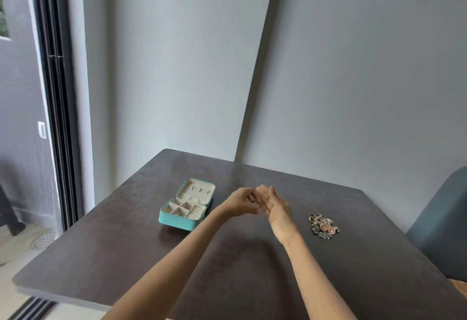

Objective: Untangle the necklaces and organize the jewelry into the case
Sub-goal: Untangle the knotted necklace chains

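1. A dark brown bench (126, 256) fills the lower half of the picture.
2. A small teal jewelry case (185, 204) lies open on the bench, left of the middle. Its lid is tipped back and its pale little pockets show.
3. A pile of jewelry (324, 226) sits on the bench, right of the middle. The rings and chains are all mixed up together.
4. Both hands are held up above the bench, in the middle of the picture, between the case and the pile.
5. The right hand (274, 208) is flat and open, palm up, with its fingers straight.
6. The left hand (241, 202) has its fingers curled, with the tips at the right palm. It seems to pinch something tiny there, but I cannot tell what.
7. The pile lies near the right hand, just to its right, not touching it.
8. The case lies near the left hand, to its left.
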Tool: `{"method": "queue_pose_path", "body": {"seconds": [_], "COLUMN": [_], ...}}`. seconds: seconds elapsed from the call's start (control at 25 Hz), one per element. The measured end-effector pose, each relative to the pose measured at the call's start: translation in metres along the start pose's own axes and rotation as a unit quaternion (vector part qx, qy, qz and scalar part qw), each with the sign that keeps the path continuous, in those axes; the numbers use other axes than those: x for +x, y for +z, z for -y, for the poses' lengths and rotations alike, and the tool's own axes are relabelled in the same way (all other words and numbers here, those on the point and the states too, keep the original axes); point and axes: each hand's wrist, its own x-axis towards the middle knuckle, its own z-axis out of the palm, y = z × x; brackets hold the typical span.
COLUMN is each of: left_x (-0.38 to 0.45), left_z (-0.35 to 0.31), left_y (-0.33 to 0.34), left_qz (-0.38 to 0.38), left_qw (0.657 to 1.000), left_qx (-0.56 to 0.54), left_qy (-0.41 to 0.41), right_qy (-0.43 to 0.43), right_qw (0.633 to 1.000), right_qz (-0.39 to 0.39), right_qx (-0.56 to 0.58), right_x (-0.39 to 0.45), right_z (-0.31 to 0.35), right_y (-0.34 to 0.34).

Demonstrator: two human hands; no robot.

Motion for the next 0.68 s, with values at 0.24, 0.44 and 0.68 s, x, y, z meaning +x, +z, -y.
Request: {"method": "queue_pose_path", "body": {"seconds": [0.24, 0.44, 0.68], "left_x": [0.000, -0.001, -0.007], "left_z": [0.015, 0.021, 0.010], "left_y": [0.010, 0.006, 0.004], "left_qz": [-0.138, -0.116, -0.073], "left_qw": [0.989, 0.991, 0.981], "left_qx": [0.042, -0.069, -0.179], "left_qy": [0.020, 0.008, 0.022], "right_qy": [-0.015, -0.013, -0.005], "right_qw": [0.996, 0.992, 0.989], "right_qz": [-0.019, -0.007, -0.002], "right_qx": [-0.085, -0.128, -0.148], "right_x": [0.007, 0.010, 0.010], "right_z": [-0.001, 0.008, 0.022], "right_y": [0.004, 0.007, 0.008]}}
